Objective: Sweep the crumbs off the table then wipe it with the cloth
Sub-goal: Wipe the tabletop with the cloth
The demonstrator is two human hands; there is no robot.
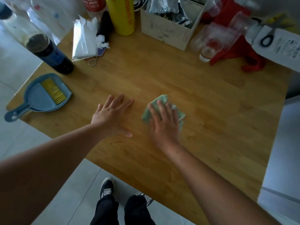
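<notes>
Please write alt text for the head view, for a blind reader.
The right hand presses a green cloth on a wooden table; the left hand rests flat beside it. A blue dustpan lies at the left edge.

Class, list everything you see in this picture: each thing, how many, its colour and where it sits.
table: one, yellow-brown wood, fills the middle
cloth: one, green, mid-table under the right hand
dustpan: one, blue, left table edge
brush: one, yellow bristles, inside the dustpan
dark bottle: one, black and blue, far left
yellow bottle: one, yellow, far edge
box: one, white, far edge
cups: a stack, clear, far right
shoes: two, dark, on the floor
left hand: flat on the table
right hand: flat on the cloth
</notes>
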